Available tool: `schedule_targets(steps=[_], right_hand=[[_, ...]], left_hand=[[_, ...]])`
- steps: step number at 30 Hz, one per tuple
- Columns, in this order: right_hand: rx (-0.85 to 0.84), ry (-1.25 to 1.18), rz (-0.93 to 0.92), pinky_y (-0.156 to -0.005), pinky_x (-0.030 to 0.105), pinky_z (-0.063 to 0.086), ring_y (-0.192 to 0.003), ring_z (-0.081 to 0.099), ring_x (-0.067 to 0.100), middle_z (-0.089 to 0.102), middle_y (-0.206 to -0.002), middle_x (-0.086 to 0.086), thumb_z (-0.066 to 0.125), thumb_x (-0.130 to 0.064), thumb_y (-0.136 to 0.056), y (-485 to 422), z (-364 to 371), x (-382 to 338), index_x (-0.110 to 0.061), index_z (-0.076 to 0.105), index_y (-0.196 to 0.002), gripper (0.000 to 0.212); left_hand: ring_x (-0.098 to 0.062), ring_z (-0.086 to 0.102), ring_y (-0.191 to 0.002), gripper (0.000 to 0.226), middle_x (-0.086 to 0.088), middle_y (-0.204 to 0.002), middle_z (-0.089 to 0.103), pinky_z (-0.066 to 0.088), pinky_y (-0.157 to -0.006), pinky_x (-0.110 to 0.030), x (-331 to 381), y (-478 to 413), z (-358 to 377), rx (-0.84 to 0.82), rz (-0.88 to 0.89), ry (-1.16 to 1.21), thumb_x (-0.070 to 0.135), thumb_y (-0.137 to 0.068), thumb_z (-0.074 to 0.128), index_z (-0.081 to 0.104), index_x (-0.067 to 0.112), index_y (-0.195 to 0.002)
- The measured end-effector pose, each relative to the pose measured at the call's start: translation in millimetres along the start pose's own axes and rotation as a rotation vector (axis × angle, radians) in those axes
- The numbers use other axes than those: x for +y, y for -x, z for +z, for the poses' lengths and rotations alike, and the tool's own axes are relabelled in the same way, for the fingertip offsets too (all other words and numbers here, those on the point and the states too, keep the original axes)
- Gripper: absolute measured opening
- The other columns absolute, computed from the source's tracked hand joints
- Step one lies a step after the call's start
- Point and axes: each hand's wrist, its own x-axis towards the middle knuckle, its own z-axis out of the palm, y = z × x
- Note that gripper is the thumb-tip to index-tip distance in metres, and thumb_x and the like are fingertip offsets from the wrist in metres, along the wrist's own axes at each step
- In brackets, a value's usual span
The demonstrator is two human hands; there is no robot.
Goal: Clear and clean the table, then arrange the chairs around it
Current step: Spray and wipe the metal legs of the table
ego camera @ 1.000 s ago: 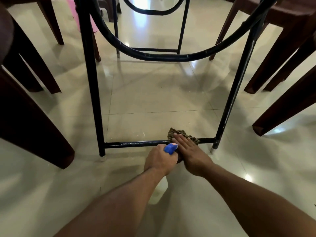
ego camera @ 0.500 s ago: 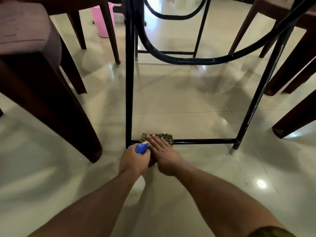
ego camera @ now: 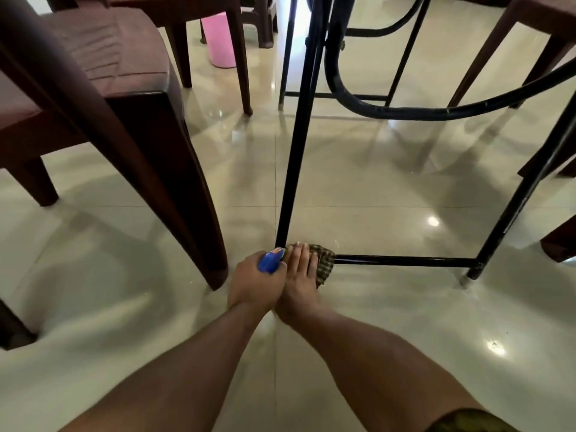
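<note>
I am low down by the black metal table frame (ego camera: 293,169). Its bottom crossbar (ego camera: 405,261) runs just above the floor. My right hand (ego camera: 299,275) presses a checked brown cloth (ego camera: 325,263) onto the left end of that crossbar, beside the upright leg. My left hand (ego camera: 254,283) is closed around a spray bottle with a blue top (ego camera: 270,261); only the top shows above the fist. The two hands touch side by side.
A dark brown plastic chair (ego camera: 124,98) stands close on the left, its front leg near my left hand. More brown chair legs (ego camera: 558,241) are at the right and far back. A pink bucket (ego camera: 218,39) stands behind. The floor is glossy tile.
My right hand has slid the cloth leftward along the crossbar, from near its right end to the left leg. My left hand with the bottle moved along with it.
</note>
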Motion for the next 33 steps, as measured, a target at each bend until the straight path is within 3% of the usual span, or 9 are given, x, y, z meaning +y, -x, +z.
schedule_targets(steps=[5,10,13,16,21,24,27,30,33], right_hand=[[-0.057,0.164,-0.273,-0.114,0.06,0.031,-0.143,0.033,0.04,0.036,-0.155,0.022,0.029,-0.019,-0.084,5,-5,97,-0.004,0.034,-0.152,0.069],[-0.134,0.278,0.108,-0.12,0.054,-0.003,-0.152,-0.005,0.034,-0.005,-0.165,0.017,0.018,-0.011,-0.095,39,-12,232,-0.007,-0.007,-0.157,0.067],[-0.177,0.3,0.35,-0.123,0.051,-0.002,-0.152,-0.011,0.033,-0.012,-0.165,0.016,0.029,-0.011,-0.099,58,-21,304,-0.006,-0.013,-0.156,0.07],[-0.12,0.321,0.354,-0.122,0.052,0.013,-0.15,0.009,0.035,0.01,-0.161,0.018,0.035,-0.013,-0.098,61,-20,329,-0.003,0.004,-0.156,0.066],[0.062,0.327,0.008,-0.086,0.054,0.053,-0.113,0.052,0.041,0.054,-0.124,0.024,0.065,-0.012,-0.083,68,-26,353,0.001,0.052,-0.13,0.05],[0.112,0.176,-0.165,-0.082,0.043,0.058,-0.111,0.057,0.032,0.057,-0.123,0.014,0.069,-0.012,-0.079,89,-32,399,-0.006,0.056,-0.126,0.049],[0.094,-0.269,0.212,-0.07,0.033,0.057,-0.095,0.062,0.016,0.059,-0.114,0.001,0.06,-0.011,-0.088,113,-28,442,-0.02,0.057,-0.116,0.029],[0.324,-1.053,0.518,-0.065,0.034,0.062,-0.076,0.072,0.012,0.067,-0.095,0.015,0.055,0.001,-0.093,111,-30,447,-0.007,0.056,-0.107,0.017],[0.55,-1.022,0.419,-0.069,0.039,0.059,-0.074,0.063,0.008,0.054,-0.089,0.004,0.05,-0.007,-0.087,84,-33,412,-0.019,0.048,-0.1,0.018]], left_hand=[[-0.021,0.068,-0.074,0.012,0.0,-0.074,0.07,0.059,-0.076,-0.039,13,9,26,-0.051,0.004,0.007,0.03,-0.088,0.069,0.073,0.019,-0.088],[-0.017,0.041,-0.05,0.033,0.007,-0.05,0.044,0.037,-0.056,-0.027,37,25,86,-0.092,-0.063,0.029,0.031,-0.082,0.07,0.049,0.018,-0.061],[-0.015,0.035,-0.047,0.037,0.006,-0.046,0.039,0.032,-0.053,-0.028,52,38,117,-0.156,-0.027,0.001,0.029,-0.081,0.069,0.042,0.019,-0.057],[-0.015,0.035,-0.047,0.036,0.008,-0.044,0.04,0.033,-0.053,-0.027,68,40,146,-0.198,0.019,-0.008,0.029,-0.08,0.069,0.044,0.022,-0.056],[-0.014,0.035,-0.048,0.035,0.009,-0.047,0.039,0.034,-0.055,-0.027,93,40,202,-0.207,0.039,0.019,0.029,-0.081,0.068,0.044,0.025,-0.055],[-0.016,0.039,-0.05,0.025,0.009,-0.05,0.043,0.038,-0.055,-0.028,108,49,242,-0.254,0.045,0.045,0.034,-0.078,0.067,0.052,0.028,-0.058],[-0.017,0.034,-0.048,0.028,0.01,-0.044,0.039,0.035,-0.053,-0.029,126,63,277,-0.289,0.039,0.081,0.036,-0.077,0.067,0.052,0.034,-0.054],[-0.017,0.035,-0.049,0.03,0.01,-0.045,0.04,0.036,-0.055,-0.029,140,69,296,-0.303,0.031,0.112,0.033,-0.079,0.069,0.053,0.034,-0.053],[-0.015,0.037,-0.05,0.028,0.012,-0.047,0.044,0.038,-0.057,-0.026,157,70,305,-0.301,0.063,0.103,0.031,-0.08,0.071,0.057,0.035,-0.057]])
